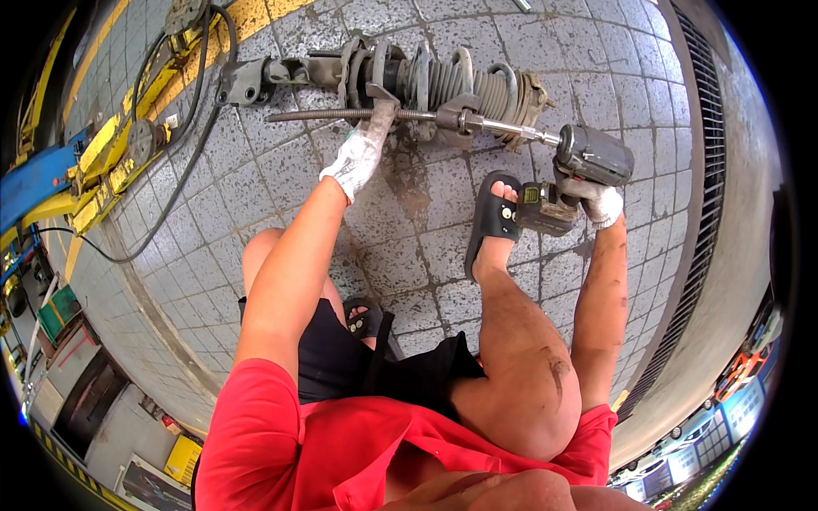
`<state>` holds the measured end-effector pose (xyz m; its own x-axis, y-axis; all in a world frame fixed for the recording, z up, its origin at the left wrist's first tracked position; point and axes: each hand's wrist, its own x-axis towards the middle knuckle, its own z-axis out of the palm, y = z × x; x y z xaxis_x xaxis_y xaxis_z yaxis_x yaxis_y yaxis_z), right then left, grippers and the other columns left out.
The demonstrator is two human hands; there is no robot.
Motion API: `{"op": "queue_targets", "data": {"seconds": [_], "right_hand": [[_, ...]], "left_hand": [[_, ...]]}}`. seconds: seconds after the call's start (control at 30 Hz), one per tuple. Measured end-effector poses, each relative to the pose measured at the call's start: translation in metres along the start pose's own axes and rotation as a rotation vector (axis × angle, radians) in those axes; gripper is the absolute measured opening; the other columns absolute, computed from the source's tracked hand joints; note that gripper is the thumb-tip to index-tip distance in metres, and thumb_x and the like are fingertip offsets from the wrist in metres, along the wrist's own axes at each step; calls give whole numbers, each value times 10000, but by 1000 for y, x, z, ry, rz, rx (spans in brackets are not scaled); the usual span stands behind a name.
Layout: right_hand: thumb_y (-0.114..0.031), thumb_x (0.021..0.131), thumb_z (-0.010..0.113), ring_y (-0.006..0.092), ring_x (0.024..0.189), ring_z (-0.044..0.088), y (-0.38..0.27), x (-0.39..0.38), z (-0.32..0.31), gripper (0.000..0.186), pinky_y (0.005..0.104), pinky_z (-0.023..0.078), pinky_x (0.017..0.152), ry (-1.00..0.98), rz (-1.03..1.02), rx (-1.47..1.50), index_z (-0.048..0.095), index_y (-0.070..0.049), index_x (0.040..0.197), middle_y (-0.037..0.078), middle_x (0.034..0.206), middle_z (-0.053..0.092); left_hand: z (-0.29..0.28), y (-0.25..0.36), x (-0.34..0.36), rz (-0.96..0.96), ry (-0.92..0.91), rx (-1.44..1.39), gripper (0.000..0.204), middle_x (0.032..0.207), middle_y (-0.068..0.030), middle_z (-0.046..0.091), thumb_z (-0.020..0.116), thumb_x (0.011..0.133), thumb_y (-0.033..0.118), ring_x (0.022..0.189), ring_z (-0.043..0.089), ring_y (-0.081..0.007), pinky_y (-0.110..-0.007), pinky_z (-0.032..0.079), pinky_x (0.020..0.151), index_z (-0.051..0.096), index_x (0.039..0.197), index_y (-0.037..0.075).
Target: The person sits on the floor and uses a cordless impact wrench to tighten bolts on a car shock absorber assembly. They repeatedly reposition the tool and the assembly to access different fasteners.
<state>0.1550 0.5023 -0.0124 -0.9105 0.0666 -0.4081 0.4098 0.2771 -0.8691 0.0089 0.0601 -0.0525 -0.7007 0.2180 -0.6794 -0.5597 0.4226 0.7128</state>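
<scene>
A shock absorber strut (298,72) lies on its side on the tiled floor, with a grey coil spring (464,72) around its right part. Along its near side runs a spring compressor (319,114), a long threaded rod with two hooked jaws at the coils. My left hand (362,153), in a dirty white glove, is closed on the compressor by its left jaw; the fingertips are partly hidden. In my gloved right hand (599,203) is a cordless impact wrench (596,155), gripped by its handle. Its shiny socket extension (520,131) meets the compressor rod's right end.
A yellow and blue lift arm (102,175) stands at the left, with a black hose (183,192) curving over the floor. A drain grate (694,213) runs down the right side. My sandalled foot (494,217) is close below the wrench's battery.
</scene>
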Motion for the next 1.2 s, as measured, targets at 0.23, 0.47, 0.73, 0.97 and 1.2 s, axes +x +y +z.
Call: {"op": "queue_targets", "data": {"seconds": [0.23,0.47,0.73,0.97,1.2], "right_hand": [[-46,788,823,188,1015,694,5,-3,-2,357,364,553,924,19,31,5,785,-74,1142,43,1109,764],[-43,786,815,194,994,697,-4,-1,0,344,363,558,906,-3,-44,-106,784,-70,1128,45,1091,764],[-48,786,807,187,973,691,-4,0,0,315,358,554,895,0,-35,-113,780,-61,1100,45,1064,756],[-18,779,809,182,985,685,8,2,-1,350,362,551,909,13,26,44,768,-64,1124,35,1077,746],[-5,772,800,179,1011,679,14,3,-4,396,356,548,927,6,-26,-82,761,-69,1161,25,1111,741]], "left_hand": [[1,0,0,12,3,13,971,1633,-156,492,406,1013,833,1482,438,-268,-372,300,1249,492,1616,77],[1,9,-5,-4,-35,37,1138,1710,-226,377,356,929,939,1596,327,-374,-412,244,1295,408,1659,66],[1,7,-5,-14,-32,35,1115,1718,-221,366,370,952,910,1605,314,-364,-404,246,1296,383,1669,56],[4,0,0,21,-14,45,1118,1704,-229,387,363,955,909,1593,335,-376,-406,260,1291,396,1657,39],[5,4,-5,-30,14,81,1134,1676,-248,425,359,954,911,1573,367,-393,-417,272,1282,404,1646,14]]}}
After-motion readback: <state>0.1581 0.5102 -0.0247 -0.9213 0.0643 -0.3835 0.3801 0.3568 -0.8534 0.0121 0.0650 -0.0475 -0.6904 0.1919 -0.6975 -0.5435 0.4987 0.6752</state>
